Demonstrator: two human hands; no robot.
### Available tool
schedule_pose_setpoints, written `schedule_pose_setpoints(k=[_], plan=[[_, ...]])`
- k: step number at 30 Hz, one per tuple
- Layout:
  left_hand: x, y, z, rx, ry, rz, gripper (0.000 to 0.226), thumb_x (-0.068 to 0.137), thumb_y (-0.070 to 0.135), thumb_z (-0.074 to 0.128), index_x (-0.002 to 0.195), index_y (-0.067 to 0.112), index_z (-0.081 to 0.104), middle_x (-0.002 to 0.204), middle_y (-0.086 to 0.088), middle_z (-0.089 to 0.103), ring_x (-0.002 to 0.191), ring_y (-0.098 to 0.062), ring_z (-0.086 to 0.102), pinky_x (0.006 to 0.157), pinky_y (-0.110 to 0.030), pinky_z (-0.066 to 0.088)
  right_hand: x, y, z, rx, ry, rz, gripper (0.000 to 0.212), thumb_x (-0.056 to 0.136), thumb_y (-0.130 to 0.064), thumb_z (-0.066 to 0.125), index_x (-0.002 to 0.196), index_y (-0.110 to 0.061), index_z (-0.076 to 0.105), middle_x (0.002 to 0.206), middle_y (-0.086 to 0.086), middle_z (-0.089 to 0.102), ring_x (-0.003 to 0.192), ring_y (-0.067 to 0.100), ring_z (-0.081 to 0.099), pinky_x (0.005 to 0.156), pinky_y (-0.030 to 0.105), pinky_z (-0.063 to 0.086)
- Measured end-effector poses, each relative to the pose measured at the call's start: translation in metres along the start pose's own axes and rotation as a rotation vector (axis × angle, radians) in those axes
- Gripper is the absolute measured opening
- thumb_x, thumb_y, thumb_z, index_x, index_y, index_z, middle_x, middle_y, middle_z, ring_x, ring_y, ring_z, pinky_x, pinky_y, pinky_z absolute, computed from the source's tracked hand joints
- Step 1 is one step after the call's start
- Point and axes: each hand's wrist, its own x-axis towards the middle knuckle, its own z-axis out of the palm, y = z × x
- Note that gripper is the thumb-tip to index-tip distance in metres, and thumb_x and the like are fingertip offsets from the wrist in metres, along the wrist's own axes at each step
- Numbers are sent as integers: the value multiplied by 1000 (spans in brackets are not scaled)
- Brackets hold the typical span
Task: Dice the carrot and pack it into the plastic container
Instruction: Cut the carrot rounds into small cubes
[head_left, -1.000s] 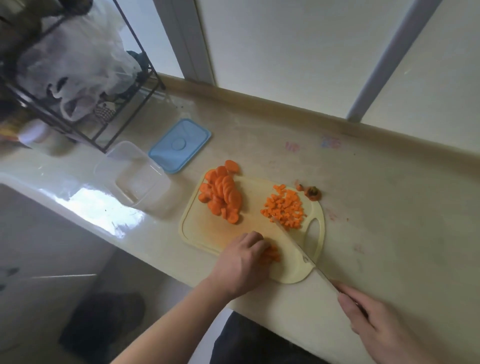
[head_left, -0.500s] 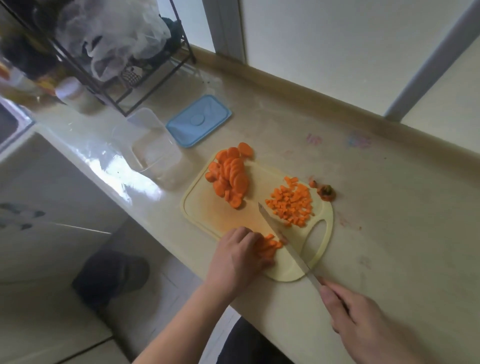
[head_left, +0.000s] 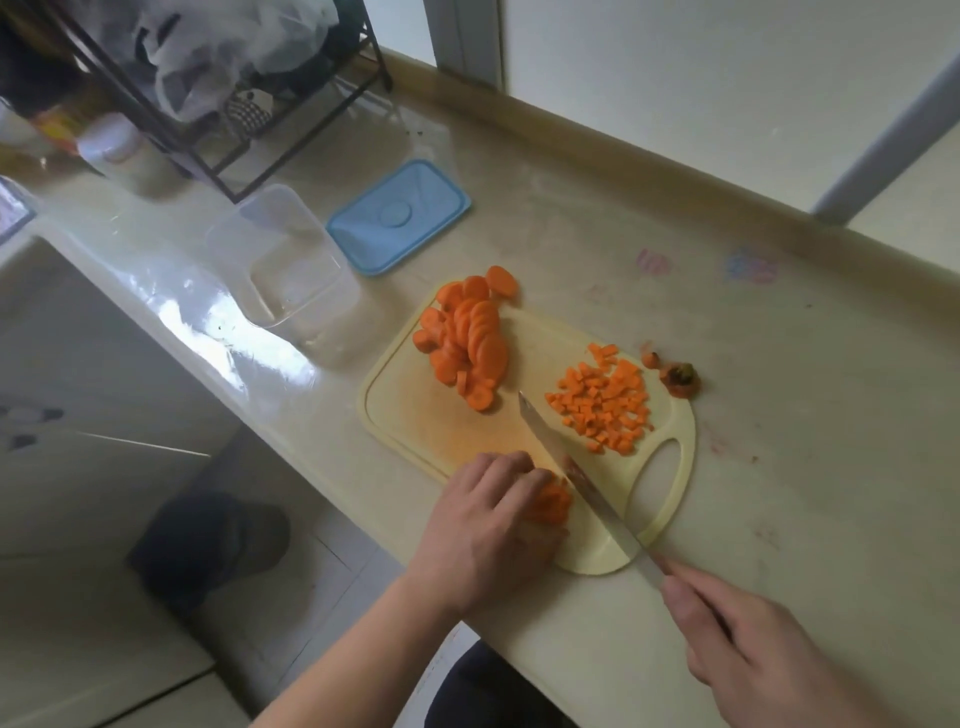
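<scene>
A pale yellow cutting board (head_left: 415, 415) lies near the counter's front edge. On its far left sits a heap of carrot slices (head_left: 467, 343); a pile of diced carrot (head_left: 602, 397) lies on its right. My left hand (head_left: 493, 525) holds down a few carrot pieces (head_left: 550, 501) at the board's near edge with curled fingers. My right hand (head_left: 748, 644) grips the handle of a knife (head_left: 566, 462), whose blade rests against those pieces. The clear plastic container (head_left: 291, 265) stands empty left of the board.
A blue lid (head_left: 400, 218) lies beyond the container. A carrot top (head_left: 680, 379) and a small scrap sit off the board's right corner. A black wire rack (head_left: 218, 104) with bags stands at the back left, a white bottle (head_left: 119, 150) beside it.
The knife blade has swung left from the diced pile and now lies against the pieces under my left hand. The camera has shifted, so everything sits lower right in view.
</scene>
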Motion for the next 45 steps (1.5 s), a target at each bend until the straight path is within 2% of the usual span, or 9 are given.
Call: schedule_pose_setpoints(k=[3,9,14,17,21,27,31,38,45], plan=[[1,-8,1,-85,-57,152,23,95,22,74,110,4,72,114,-15,68,103,-32,63,86,-42,54,1,-3,2,15,-15,12,33,76,-56,39,105,-56,56,47,-17,56,50,-1,54,52,10,38],[-5,-4,8,-127,-15,122,19,93,12,77,109,2,76,111,-13,70,102,-31,65,89,-39,54,5,-9,-1,-15,-46,6,44,76,-54,40,112,-46,62,46,-22,54,50,-4,54,52,7,35],[-2,16,16,-88,73,-15,14,94,14,76,101,2,76,106,-11,69,98,-29,64,89,-35,53,8,-11,-3,-48,28,-16,47,77,-67,26,110,-56,57,48,-18,56,53,2,57,53,9,40],[2,20,16,-99,81,-55,13,95,15,74,99,2,74,104,-11,68,94,-29,62,87,-36,52,11,-11,-2,-44,4,3,29,83,-59,38,107,-60,53,49,-27,55,57,-5,58,55,8,39],[1,17,16,-97,52,-52,16,96,17,74,102,2,74,107,-12,66,94,-29,61,85,-38,52,13,-13,-8,-34,-65,5,46,76,-55,40,116,-47,60,47,-25,54,52,-6,54,52,7,35],[-8,13,9,-115,109,-54,18,95,14,72,108,2,72,107,-15,66,92,-32,62,83,-37,53,14,-10,-15,-23,-70,16,48,76,-56,39,118,-46,61,45,-23,50,50,-6,52,52,6,34],[-12,8,10,-146,137,-77,7,95,10,70,100,4,72,98,-9,65,84,-27,62,75,-37,52,15,-9,-16,-9,-68,34,29,84,-48,45,110,-56,56,46,-27,53,53,-8,55,52,6,35],[0,11,17,-141,122,-112,18,102,15,62,100,3,75,97,-9,67,83,-24,61,69,-36,52,13,-7,-15,-50,-101,0,51,74,-59,35,117,-48,61,51,-20,58,56,-1,58,53,8,38],[2,14,9,-103,71,34,18,91,12,70,103,0,73,105,-16,65,95,-35,62,86,-40,52,9,-10,-20,-13,-75,-23,49,74,-58,38,117,-49,61,45,-17,53,48,1,54,50,8,35]])
